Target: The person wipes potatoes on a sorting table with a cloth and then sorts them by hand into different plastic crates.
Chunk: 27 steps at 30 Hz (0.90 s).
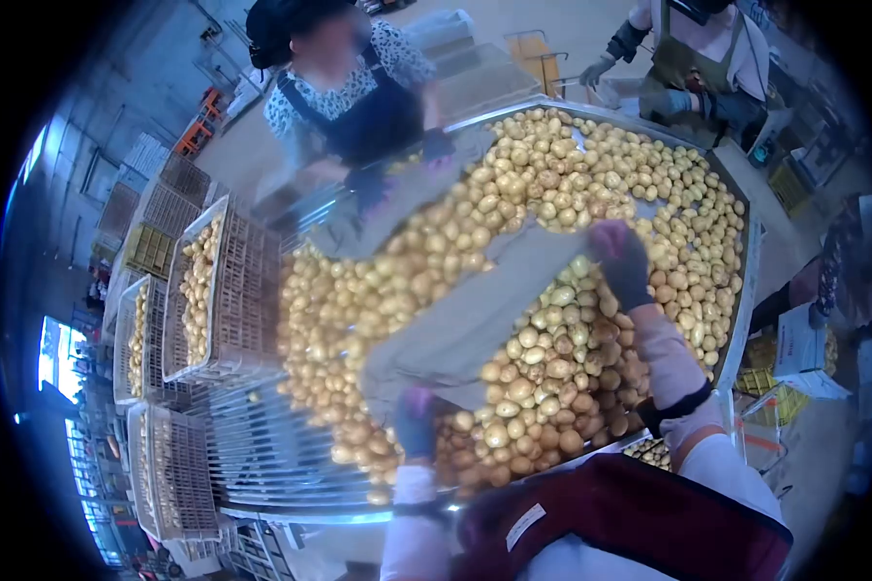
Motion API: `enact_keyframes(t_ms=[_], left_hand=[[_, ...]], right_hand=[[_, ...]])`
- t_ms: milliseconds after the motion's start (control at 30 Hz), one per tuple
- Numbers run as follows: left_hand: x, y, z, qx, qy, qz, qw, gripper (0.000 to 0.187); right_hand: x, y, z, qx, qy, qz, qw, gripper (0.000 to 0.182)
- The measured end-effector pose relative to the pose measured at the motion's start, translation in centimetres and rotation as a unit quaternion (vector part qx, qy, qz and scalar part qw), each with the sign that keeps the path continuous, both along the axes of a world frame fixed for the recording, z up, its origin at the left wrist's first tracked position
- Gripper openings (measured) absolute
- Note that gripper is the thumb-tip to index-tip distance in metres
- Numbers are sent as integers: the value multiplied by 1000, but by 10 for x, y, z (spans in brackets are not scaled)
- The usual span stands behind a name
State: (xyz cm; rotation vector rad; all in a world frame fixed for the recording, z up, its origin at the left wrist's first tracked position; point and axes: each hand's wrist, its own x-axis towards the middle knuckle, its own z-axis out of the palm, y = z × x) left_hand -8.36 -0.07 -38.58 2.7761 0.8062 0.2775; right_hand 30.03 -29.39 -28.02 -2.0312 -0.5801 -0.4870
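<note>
While spread over a sorting table [746, 290] heaped with potatoes [552, 194], gloved to spare the skin: left hand [415, 423] curled down on potatoes at the near edge, right hand [618, 259] reaching mid-pile, grip impossible to tell through blur. Opposite, a co-worker [358, 107] sorting too; filled crates [203, 290] alongside.

Potatoes [552, 349]: too many to be counted, hundreds approx., heaped on 1 sorting table [736, 320]. 2 gloved hands of the wearer are seen: left hand [417, 423], right hand [618, 259]. 2 co-workers [349, 87] are counted opposite. Approx. 4 wire crates [203, 290] are seen at left, 2 w/ potatoes inside.
</note>
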Motion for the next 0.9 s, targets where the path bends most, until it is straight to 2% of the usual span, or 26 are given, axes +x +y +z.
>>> enact_keyframes(t_ms=[67, 100, 133, 200, 233, 267, 300, 333, 367, 433, 467, 500, 533, 567, 600, 633, 700, 800, 900], left_hand=[[-43, 17, 37, 35, -147, 22, 988, 25], [-53, 14, 58, 53, -223, 37, 973, 23], [-58, -6, 99, -50, -300, 153, 940, 23], [-87, -16, 129, -255, -393, 260, 844, 22], [-128, -6, 125, -355, -417, 253, 797, 22], [-171, 4, 96, -337, -361, 204, 846, 22], [-172, -13, 102, -307, -268, 199, 891, 23], [-159, -33, 114, -242, -128, 192, 943, 25], [-143, -43, 115, -197, -47, 162, 966, 27], [-117, -56, 101, -101, -6, 65, 993, 32], [-104, -57, 86, -54, -33, 0, 998, 34], [-90, -57, 71, -1, -60, -62, 996, 36], [-78, -59, 58, -28, -42, -105, 993, 37], [-62, -63, 47, -55, -25, -147, 987, 39], [-39, -69, 38, -78, 23, -169, 982, 50], [-14, -76, 29, -100, 68, -192, 974, 62], [24, -84, 7, -85, 78, -189, 975, 60], [55, -91, 2, -92, 79, -176, 977, 54], [74, -79, -15, -102, 45, -177, 978, 48]], right_hand=[[-8, -61, 24, -68, -57, -46, 995, 20], [-8, -86, 10, -42, -98, -58, 993, 22], [-20, -108, 15, -61, -68, -82, 992, 23], [-54, -148, 34, -152, -25, -48, 987, 20], [-72, -166, 13, -128, -101, -77, 984, 18], [-82, -188, 8, -184, -77, -29, 980, 24], [-92, -199, -3, -219, -40, -9, 975, 26], [-101, -207, -16, -252, -4, 9, 968, 28], [-107, -208, -27, -283, 31, 28, 958, 31], [-117, -181, -41, -240, 2, 37, 970, 35], [-121, -166, -52, -220, -12, 41, 975, 38], [-126, -156, -84, -237, 11, 64, 969, 41], [-131, -146, -112, -255, 37, 89, 962, 45], [-140, -116, -111, -237, 34, 96, 966, 48], [-144, -74, -103, -218, 26, 101, 970, 52], [-138, -48, -89, -251, 37, 94, 963, 53], [-117, -13, -59, -315, 61, 82, 943, 56], [-86, 20, -90, -285, 29, 104, 952, 59], [-55, 54, -96, -362, -1, 87, 928, 62]])
